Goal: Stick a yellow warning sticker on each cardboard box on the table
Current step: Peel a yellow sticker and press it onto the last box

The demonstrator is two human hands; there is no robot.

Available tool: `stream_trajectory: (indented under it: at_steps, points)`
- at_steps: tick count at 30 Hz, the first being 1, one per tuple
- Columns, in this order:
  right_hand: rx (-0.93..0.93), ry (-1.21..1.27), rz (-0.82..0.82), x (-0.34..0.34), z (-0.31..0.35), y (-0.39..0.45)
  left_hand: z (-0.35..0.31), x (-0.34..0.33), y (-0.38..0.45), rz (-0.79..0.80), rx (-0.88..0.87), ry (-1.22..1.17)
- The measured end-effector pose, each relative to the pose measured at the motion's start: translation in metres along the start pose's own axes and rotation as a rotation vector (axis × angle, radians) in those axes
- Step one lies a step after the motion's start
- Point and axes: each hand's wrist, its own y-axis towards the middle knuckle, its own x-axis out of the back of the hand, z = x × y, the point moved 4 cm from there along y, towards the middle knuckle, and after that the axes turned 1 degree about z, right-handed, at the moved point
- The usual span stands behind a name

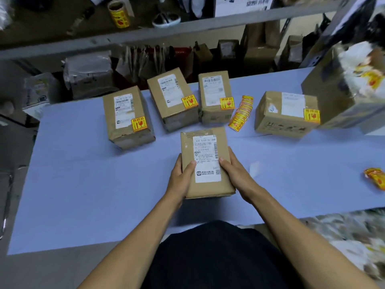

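I see the near cardboard box (206, 163) lying flat on the pale blue desk (83, 184), its long axis running away from me, tilted slightly leftward at the far end. It is a plain brown rectangular carton with clear tape on the far edge and a white shipping label (206, 159) facing up; no yellow sticker shows on it. My left hand (180, 180) grips its left side, thumb curled onto the top, and my right hand (236, 176) grips the right side the same way. Beyond it stand four boxes, each bearing a yellow warning sticker (139, 124) at its label's lower right corner. A loose sticker strip (240, 113) lies between two of them.
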Motion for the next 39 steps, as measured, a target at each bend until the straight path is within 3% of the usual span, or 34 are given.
stream_trajectory:
  at_steps: [12,14,17,19,23,31,39]
  points:
    - [0.017,-0.203,0.064,-0.003,-0.007,0.035,0.006,0.007,0.029,0.015,0.035,0.299]
    - [0.023,-0.167,0.046,0.001,-0.006,0.037,0.007,0.008,0.029,-0.047,0.014,0.445]
    - [-0.003,-0.161,-0.039,0.015,-0.007,0.042,-0.007,0.006,0.027,-0.182,-0.239,0.861]
    - [-0.02,-0.242,-0.118,0.028,-0.005,0.049,-0.018,-0.007,0.031,-0.109,-0.412,1.077]
    - [0.037,-0.395,-0.272,0.055,0.01,0.069,-0.023,-0.035,0.048,0.063,-0.471,1.309]
    - [0.081,-0.696,-0.393,0.085,0.043,0.128,-0.022,-0.04,0.062,0.035,-0.47,1.381]
    - [-0.007,-0.85,-0.431,0.091,0.038,0.159,-0.023,-0.04,0.064,0.011,-0.49,1.364]
